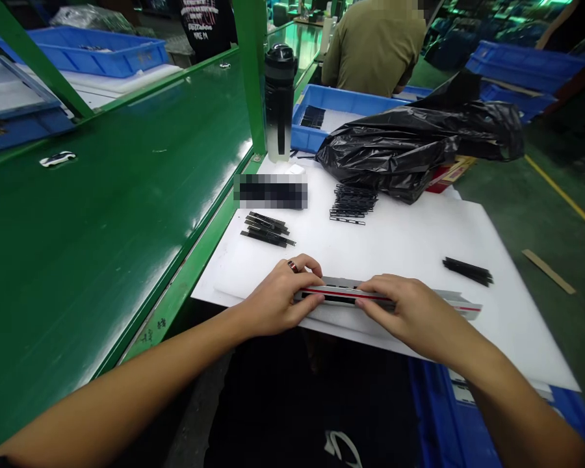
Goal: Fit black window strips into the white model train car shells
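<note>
Near the front edge of the white foam sheet (400, 240), both hands grip one long light-grey channel strip (461, 304) with a red line along it. My left hand (287, 292), wearing a ring, pinches its left end between thumb and fingers. Farther right, my right hand (409, 312) pinches the same strip near its middle. A black insert (340, 299) shows in the strip between the two hands. Beyond them lie a pile of black slotted frames (353, 203), a bundle of thin dark strips (267, 229) and another bundle of black strips (468, 270) to the right.
A dark bottle (279, 101) stands by a green post (251, 78). Behind the piles are a black plastic bag (394, 146) and a blue tray (309, 138). A green conveyor belt (127, 195) runs along the left. One person (375, 49) sits ahead.
</note>
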Tool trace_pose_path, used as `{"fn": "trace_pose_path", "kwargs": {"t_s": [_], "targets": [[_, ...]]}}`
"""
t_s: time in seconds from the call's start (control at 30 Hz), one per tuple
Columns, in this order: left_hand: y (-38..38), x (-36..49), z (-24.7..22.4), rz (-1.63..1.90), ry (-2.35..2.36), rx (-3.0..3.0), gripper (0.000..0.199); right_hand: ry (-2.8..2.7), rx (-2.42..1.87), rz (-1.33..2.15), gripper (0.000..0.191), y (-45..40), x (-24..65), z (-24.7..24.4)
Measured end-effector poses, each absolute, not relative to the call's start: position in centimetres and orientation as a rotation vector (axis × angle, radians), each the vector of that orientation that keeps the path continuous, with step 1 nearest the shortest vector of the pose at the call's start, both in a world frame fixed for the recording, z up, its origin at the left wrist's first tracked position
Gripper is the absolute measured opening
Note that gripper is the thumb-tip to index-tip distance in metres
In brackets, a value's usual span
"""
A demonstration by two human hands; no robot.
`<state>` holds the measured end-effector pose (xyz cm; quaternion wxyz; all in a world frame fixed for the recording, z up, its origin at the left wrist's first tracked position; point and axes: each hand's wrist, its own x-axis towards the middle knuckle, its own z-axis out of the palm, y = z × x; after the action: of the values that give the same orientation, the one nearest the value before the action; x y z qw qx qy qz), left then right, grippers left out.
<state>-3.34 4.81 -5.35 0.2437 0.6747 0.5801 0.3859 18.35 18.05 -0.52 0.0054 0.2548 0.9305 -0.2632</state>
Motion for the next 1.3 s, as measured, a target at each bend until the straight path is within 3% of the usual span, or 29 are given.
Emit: {"fn": "trace_pose_path", "kwargs": {"t_s": [0.5,0.63,0.73,0.87,0.97,1.1,1.2,1.3], "targets": [[5.0,-3.5,-5.5,1.057,1.587,1.857,0.014,3.068,0.821,-0.719,0.013,17.2,17.8,-1.4],[5.1,-3.4,-5.6,1.092,1.582,1.796,0.013,3.391,0.562,-0.624,0.032,16.5,17.7,-2.7],[5.2,-3.5,-5.5,1.124,1.587,1.78,0.017,3.543,0.259,-0.386,0.029,16.3,17.7,-4.0],[5.2,-3.8,-5.7,1.141,1.618,1.794,0.019,3.617,0.244,-0.256,0.03,16.6,17.7,-5.2],[5.2,-3.9,-5.9,1.171,1.605,1.818,0.022,3.598,0.263,-0.262,0.03,17.2,17.5,-4.9],[5.1,-4.0,-6.3,1.169,1.57,1.881,0.041,3.472,0.327,-0.469,0.032,18.5,17.2,-2.8],[5.2,-4.0,-6.6,1.233,1.598,1.863,0.037,3.355,0.361,-0.612,0.03,19.2,17.2,-1.6],[5.3,-4.0,-6.7,1.327,1.62,1.821,0.035,3.337,0.378,-0.507,0.045,19.4,17.4,-1.6]]}}
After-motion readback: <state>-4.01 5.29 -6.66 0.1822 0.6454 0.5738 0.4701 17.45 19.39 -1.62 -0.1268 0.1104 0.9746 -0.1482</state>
